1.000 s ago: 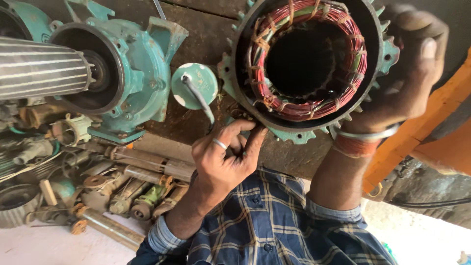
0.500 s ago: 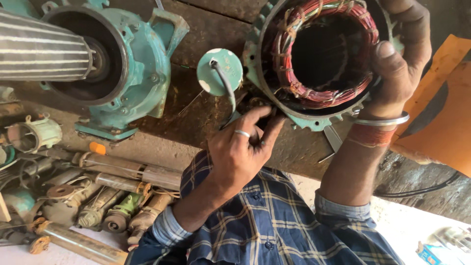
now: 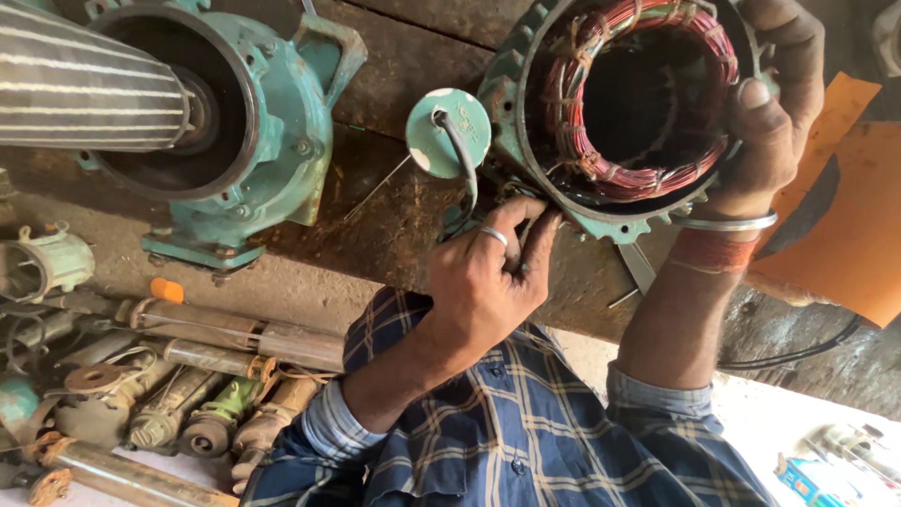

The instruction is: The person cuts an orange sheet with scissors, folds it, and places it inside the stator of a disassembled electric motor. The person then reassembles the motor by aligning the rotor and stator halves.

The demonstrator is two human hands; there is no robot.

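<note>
gripping stator housing (image 3: 563, 202) rim, right hand (image 3: 774, 113) fingers clamped, left hand (image 3: 488, 282) fingers pinched at its lower edge

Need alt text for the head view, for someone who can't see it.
Right hand grips the rim of a green finned motor housing with red-copper windings, while the left hand fingers its lower edge near a round green cap with black cable. A larger green motor casing sits alongside.

A dark, stained wooden workbench (image 3: 394, 216) is seen under daylight. Away from the grip, toward the picture's left edge, a teal motor housing (image 3: 272, 122) is stood on it. Below the bench edge, worn pump parts (image 3: 178, 394) are piled on a pale floor (image 3: 779, 413). An orange sheet (image 3: 845, 225), possibly plastic, is laid beyond the grip.
</note>
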